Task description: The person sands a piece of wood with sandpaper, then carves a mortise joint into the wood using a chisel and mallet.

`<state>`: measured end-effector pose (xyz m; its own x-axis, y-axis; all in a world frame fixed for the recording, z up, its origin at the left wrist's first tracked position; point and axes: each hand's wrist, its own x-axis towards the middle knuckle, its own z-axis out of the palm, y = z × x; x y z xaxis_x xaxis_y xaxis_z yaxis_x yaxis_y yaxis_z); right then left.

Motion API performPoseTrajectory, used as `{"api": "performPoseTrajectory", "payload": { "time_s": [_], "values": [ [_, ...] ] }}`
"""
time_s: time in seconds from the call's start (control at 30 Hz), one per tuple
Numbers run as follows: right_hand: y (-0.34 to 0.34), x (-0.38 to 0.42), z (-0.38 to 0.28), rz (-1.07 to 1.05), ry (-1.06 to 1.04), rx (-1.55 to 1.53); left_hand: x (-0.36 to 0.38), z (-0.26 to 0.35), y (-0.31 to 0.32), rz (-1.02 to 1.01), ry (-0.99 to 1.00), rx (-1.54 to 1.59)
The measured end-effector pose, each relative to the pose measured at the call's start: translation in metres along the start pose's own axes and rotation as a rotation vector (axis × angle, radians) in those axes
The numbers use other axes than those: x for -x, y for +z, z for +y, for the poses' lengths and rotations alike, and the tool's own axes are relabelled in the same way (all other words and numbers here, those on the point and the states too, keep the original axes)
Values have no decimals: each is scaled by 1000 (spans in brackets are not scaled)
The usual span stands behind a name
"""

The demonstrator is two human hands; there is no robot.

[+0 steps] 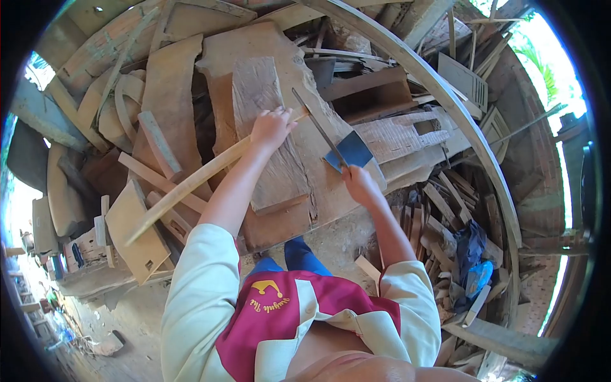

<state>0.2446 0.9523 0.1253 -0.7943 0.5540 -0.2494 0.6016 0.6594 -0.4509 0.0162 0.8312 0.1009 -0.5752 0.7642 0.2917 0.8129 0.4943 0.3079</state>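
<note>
Here the left hand (272,127) grips a stick (191,184) laid across the slab (267,127), right hand (358,183) closed on the hatchet (349,151) just right of it; best keep fingers clear and chop shallow.

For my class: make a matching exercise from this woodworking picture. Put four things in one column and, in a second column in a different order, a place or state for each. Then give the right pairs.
Things
1. left hand
2. right hand
3. long pale stick
4. blue plastic bag

Places or states
A. lies among wood scraps on the ground at the right
B. grips the hatchet just under its blade
C. slants across the thick slab, running under the forearm
D. holds the stick's upper end on the slab

Pairs: 1-D, 2-B, 3-C, 4-A
</note>
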Motion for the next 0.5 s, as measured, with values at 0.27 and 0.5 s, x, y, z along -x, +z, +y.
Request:
{"api": "performPoseTrajectory", "payload": {
  "time_s": [0.27, 0.5],
  "values": [
    [21, -105, -60, 87, -84, 7, 1, -3, 0, 20, 43, 35],
    [38, -100, -45, 117, -93, -138, 5, -4, 6, -94, 78, 16]
  ]
}}
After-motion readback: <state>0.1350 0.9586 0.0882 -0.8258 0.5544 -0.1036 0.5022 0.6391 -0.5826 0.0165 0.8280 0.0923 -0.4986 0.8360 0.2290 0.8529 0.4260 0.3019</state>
